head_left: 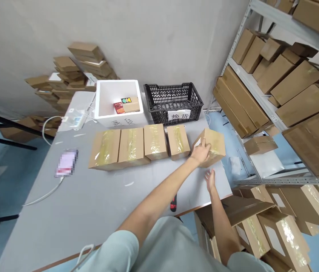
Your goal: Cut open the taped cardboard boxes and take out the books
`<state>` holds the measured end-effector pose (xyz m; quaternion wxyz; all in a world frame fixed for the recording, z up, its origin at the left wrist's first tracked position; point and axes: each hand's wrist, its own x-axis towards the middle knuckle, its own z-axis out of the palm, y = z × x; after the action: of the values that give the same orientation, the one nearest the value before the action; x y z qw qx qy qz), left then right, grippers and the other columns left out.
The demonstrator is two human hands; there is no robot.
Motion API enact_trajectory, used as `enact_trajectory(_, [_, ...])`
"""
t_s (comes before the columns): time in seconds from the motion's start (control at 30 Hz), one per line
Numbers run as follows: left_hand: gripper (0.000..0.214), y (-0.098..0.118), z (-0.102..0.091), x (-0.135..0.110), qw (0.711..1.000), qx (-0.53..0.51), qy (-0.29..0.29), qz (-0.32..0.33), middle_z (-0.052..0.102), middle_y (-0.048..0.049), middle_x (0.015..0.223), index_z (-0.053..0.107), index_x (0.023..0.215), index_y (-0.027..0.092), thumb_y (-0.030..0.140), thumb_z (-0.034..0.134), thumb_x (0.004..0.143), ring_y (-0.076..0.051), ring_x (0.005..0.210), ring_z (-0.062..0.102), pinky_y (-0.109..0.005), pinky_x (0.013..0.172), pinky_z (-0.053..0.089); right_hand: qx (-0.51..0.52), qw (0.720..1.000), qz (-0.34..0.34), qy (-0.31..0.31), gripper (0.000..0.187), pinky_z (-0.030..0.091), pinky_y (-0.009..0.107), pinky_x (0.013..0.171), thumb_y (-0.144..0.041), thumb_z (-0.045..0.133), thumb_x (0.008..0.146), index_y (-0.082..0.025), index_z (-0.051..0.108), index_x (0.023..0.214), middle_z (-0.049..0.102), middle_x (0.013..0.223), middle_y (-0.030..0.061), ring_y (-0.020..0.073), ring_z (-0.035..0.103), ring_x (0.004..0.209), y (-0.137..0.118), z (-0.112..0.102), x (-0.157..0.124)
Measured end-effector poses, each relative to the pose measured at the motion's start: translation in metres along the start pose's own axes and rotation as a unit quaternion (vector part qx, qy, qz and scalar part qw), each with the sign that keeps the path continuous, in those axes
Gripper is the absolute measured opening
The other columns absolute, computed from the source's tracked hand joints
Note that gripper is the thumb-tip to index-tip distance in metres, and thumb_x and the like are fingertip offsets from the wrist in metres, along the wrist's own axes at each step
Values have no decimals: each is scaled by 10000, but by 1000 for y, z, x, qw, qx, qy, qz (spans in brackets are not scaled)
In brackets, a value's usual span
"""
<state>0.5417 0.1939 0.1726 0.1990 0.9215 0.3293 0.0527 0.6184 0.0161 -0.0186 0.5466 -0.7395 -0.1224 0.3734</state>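
Four taped boxes [132, 145] stand aligned, front-left of the black crate [162, 116]; the fifth box [217, 141], front-right, sits askew under the left hand [201, 152], grip indeterminable, right hand [210, 180] spread, apparently empty.

Left arm [155, 194] reaches across the front of the body, forearm toward 1–2 o'clock; left hand [201, 152] back up, fingers spread, grip unclear. Right arm [222, 221] points toward 11–12 o'clock; right hand [210, 181] unclenched, fingers extended.
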Motion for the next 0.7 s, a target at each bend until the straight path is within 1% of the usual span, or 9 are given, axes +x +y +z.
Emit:
enact_trajectory(0.07, [569, 10, 7, -9, 1000, 20, 3, -4, 311, -239, 1920, 643, 1595, 211, 144, 740, 1038, -432, 1574, 626, -568, 1207, 636, 45, 996, 62, -46, 883, 669, 617, 1062, -817, 166, 1042, -193, 644, 1445, 765, 1356, 243, 370, 786, 1299, -2, 9, 10])
enact_trajectory(0.13, [549, 15, 10, -20, 1000, 26, 3, -3, 399, -217, 1882, 664, 1584, 212, 76, 668, 1052, -438, 1609, 589, -586, 1207, 642, 67, 992, 87, -69, 874, 674, 620, 1041, -822, 135, 1021, -207, 686, 1308, 782, 1232, 226, 371, 800, 1240, -6, 20, 18])
enact_trajectory(0.23, [614, 14, 9, -39, 999, 23, 12, -19, 472, -218, 1837, 660, 1635, 204, 9, 548, 1064, -442, 1604, 599, -606, 1210, 642, 84, 990, 93, -71, 974, 663, 634, 1036, -884, 28, 952, -223, 698, 1203, 749, 1153, 206, 379, 790, 1211, -16, 32, 22])
enact_trajectory(0.33, [660, 14, 3, -60, 999, 11, 21, -26, 510, -204, 1815, 650, 1677, 253, 18, 554, 1067, -405, 1559, 648, -563, 1187, 661, 87, 991, 84, -60, 966, 657, 639, 1013, -887, -35, 885, -262, 664, 1118, 709, 1132, 178, 371, 771, 1166, -27, 31, 16])
enact_trajectory(0.43, [645, 18, -4, -86, 999, -11, 35, -8, 500, -180, 1831, 619, 1715, 292, 120, 613, 1093, -399, 1513, 673, -543, 1160, 676, 82, 993, 72, -34, 759, 652, 628, 1015, -862, 88, 867, -318, 592, 1029, 686, 1084, 134, 355, 756, 1109, -32, 8, -6])
enact_trajectory(0.5, [652, 24, -5, -111, 998, -28, 48, 7, 469, -173, 1856, 578, 1746, 298, 188, 631, 1105, -398, 1490, 683, -549, 1156, 676, 76, 995, 61, -11, 649, 652, 616, 1021, -847, 192, 860, -336, 562, 1008, 674, 1052, 110, 347, 751, 1080, -32, -15, -31])
enact_trajectory(0.57, [674, 27, -6, -139, 996, -44, 68, 25, 470, -171, 1860, 540, 1770, 301, 195, 608, 1109, -382, 1472, 696, -538, 1151, 679, 73, 996, 43, 20, 606, 658, 619, 1009, -837, 264, 862, -341, 573, 1017, 670, 1020, 101, 349, 753, 1046, -32, -33, -59])
enact_trajectory(0.63, [725, 23, -9, -164, 994, -56, 90, 39, 485, -164, 1856, 510, 1789, 303, 133, 562, 1086, -366, 1470, 702, -515, 1134, 690, 78, 996, 20, 47, 600, 671, 631, 984, -831, 312, 880, -340, 618, 1040, 677, 979, 99, 356, 766, 1002, -37, -33, -83])
enact_trajectory(0.7, [787, 10, -20, -179, 992, -66, 103, 35, 477, -149, 1868, 485, 1806, 307, 74, 527, 1055, -367, 1502, 686, -519, 1129, 697, 63, 997, -20, 49, 614, 685, 639, 971, -810, 332, 922, -327, 673, 1085, 698, 953, 98, 355, 787, 978, -49, -12, -96])
